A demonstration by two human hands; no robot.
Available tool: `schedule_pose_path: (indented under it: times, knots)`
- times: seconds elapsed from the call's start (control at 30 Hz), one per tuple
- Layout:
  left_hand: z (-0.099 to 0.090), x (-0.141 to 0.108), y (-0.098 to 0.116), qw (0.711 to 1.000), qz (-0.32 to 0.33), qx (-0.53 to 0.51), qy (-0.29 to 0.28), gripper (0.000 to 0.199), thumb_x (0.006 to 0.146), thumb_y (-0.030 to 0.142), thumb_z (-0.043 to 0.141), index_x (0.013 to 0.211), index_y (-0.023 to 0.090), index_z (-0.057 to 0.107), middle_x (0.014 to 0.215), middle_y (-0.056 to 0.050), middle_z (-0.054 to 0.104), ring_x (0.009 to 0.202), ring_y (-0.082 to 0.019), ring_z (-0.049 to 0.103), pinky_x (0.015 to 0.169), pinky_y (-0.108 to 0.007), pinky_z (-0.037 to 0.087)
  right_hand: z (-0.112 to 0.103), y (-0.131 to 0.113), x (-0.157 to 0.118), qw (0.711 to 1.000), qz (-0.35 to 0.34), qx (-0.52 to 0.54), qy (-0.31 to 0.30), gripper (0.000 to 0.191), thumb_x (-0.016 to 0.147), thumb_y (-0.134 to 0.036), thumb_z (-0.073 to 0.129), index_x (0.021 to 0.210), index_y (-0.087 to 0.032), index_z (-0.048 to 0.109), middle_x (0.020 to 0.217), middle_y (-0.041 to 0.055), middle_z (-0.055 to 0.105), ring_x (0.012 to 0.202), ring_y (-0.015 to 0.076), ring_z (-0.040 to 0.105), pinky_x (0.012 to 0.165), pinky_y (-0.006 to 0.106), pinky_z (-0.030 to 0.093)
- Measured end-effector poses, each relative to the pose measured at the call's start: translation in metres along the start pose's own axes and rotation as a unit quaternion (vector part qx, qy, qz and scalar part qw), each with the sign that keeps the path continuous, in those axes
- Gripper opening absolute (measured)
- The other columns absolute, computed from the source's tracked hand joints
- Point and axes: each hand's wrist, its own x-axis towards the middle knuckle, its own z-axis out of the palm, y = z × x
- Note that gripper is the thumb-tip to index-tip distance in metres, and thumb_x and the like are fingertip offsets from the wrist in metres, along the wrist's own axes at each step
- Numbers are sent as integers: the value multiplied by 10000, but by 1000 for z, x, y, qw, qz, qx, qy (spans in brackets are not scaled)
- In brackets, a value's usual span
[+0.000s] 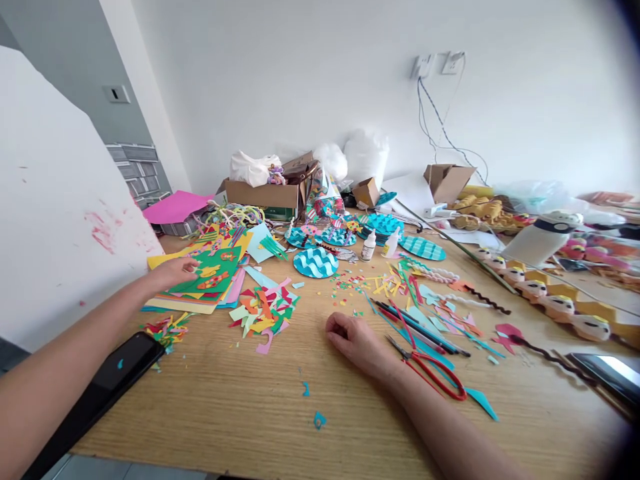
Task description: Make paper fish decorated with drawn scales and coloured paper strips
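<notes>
My left hand [175, 272] reaches over the left edge of a green paper sheet [223, 261] on a stack of coloured paper. Its fingers are bent together at the tips; what they hold, if anything, is too small to make out. Orange and yellow paper fish cutouts [210, 271] lie on the green sheet beside the fingertips. My right hand [353, 337] rests on the wooden table, loosely curled with nothing visible in it. Red-handled scissors [434, 372] lie beside the right wrist, next to several dark pencils [420, 327].
Paper scraps [265, 307] lie between the hands. Blue wavy-striped discs [316, 263] and two glue bottles [369, 246] stand farther back. A black phone-like device [120, 373] lies under the left forearm. A cardboard box [263, 195] is by the wall; egg-carton figures [557, 303] line the right.
</notes>
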Motion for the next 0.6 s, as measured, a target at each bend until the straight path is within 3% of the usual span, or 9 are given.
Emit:
schedule_pose_path:
  times: [0.1, 0.2, 0.6]
  knots:
    - [-7, 3, -24, 997, -58, 19, -40, 321, 867, 341, 534, 1124, 146, 533, 1117, -69, 565, 950, -210, 578, 785, -397, 509, 0, -2, 0, 1000, -2, -10, 0, 129, 742, -97, 424, 741, -170, 531, 637, -16, 517, 573, 94, 433, 543, 204, 313]
    - [-5, 4, -35, 993, -85, 42, -72, 328, 867, 344, 533, 1129, 148, 531, 1111, -66, 568, 940, -209, 581, 783, -397, 509, 0, -4, -1, 1000, -3, -20, -3, 146, 748, -88, 414, 751, -169, 535, 648, -9, 527, 580, 96, 439, 557, 207, 322]
    - [2, 11, -30, 985, -96, 104, -95, 336, 862, 350, 539, 1132, 149, 532, 1136, -69, 558, 974, -223, 569, 808, -414, 499, 0, -7, -1, 1000, 3, -21, -19, 163, 743, -76, 412, 752, -170, 546, 658, -5, 539, 584, 96, 444, 562, 205, 327]
